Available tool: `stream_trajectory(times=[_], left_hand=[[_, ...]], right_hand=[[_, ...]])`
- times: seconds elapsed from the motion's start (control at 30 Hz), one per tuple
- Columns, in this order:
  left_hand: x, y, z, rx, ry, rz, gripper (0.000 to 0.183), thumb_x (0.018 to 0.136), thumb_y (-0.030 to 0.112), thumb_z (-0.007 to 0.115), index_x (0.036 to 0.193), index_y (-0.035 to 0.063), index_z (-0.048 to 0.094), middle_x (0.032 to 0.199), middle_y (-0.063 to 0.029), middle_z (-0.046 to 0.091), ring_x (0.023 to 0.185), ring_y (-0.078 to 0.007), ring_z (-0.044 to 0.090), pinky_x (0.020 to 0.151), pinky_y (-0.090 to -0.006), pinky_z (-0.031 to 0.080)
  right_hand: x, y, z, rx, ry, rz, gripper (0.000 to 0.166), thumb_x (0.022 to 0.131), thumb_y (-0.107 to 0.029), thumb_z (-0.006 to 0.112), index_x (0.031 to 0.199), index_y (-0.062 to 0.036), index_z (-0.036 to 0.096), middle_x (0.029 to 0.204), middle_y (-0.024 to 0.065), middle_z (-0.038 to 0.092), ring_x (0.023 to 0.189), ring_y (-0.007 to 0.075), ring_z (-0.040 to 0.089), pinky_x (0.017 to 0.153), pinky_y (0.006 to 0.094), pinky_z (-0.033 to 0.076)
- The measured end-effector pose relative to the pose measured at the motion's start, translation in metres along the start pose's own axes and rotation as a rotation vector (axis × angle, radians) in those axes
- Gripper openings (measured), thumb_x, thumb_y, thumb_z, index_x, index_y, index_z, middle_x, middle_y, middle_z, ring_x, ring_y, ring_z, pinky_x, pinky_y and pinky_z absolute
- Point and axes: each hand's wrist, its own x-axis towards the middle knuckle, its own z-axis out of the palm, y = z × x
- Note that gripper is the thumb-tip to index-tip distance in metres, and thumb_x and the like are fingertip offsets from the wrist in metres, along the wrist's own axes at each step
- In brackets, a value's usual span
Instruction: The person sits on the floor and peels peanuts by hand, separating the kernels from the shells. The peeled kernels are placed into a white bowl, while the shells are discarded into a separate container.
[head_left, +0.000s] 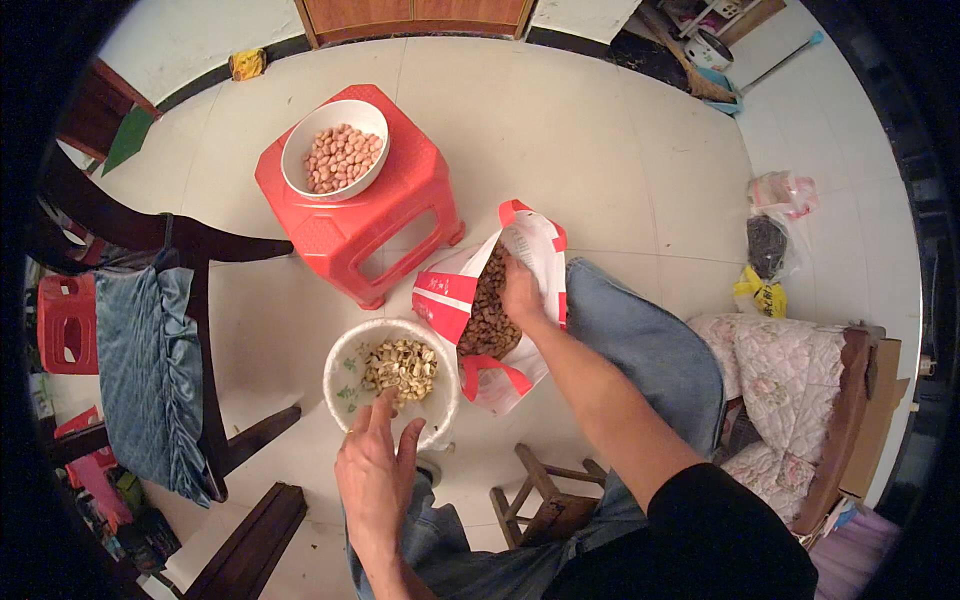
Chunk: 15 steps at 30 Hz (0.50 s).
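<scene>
My right hand reaches into a red and white carrier bag, its fingertips hidden among the brown unshelled peanuts that fill it. Whether those fingers grip any cannot be made out. Over the near rim of a white bin with a plastic liner hovers my left hand, fingers apart and holding nothing. Pale, broken peanut shells lie in the bin. Beyond it, a white bowl of pink shelled peanuts rests on a red plastic stool.
To the left stands a dark wooden chair with a blue cloth. A small wooden stool is near my legs. At right are a floral quilt and plastic bags by the wall. A broom leans at the far right.
</scene>
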Motion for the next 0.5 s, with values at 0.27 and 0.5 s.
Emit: stream_trajectory(times=[0.27, 0.5], left_hand=[[-0.002, 0.002, -0.002, 0.034, -0.055, -0.013, 0.043, 0.085, 0.016, 0.07, 0.125, 0.0072, 0.056, 0.102, -0.0172, 0.067, 0.096, -0.0317, 0.067, 0.08, -0.0428, 0.053], [-0.008, -0.001, 0.002, 0.017, -0.03, 0.08, 0.045, 0.085, 0.019, 0.069, 0.125, 0.0043, 0.055, 0.102, -0.0165, 0.065, 0.089, -0.0361, 0.064, 0.076, -0.0445, 0.052]], right_hand=[[0.021, 0.032, 0.034, -0.346, -0.06, -0.208, 0.047, 0.086, -0.007, 0.053, 0.132, 0.004, 0.046, 0.128, 0.025, 0.052, 0.114, 0.0382, 0.056, 0.093, 0.0417, 0.05], [-0.014, 0.006, 0.013, -0.09, -0.261, 0.299, 0.039, 0.095, -0.022, 0.049, 0.131, -0.0068, 0.048, 0.125, 0.0234, 0.056, 0.099, 0.0435, 0.064, 0.087, 0.0491, 0.052]])
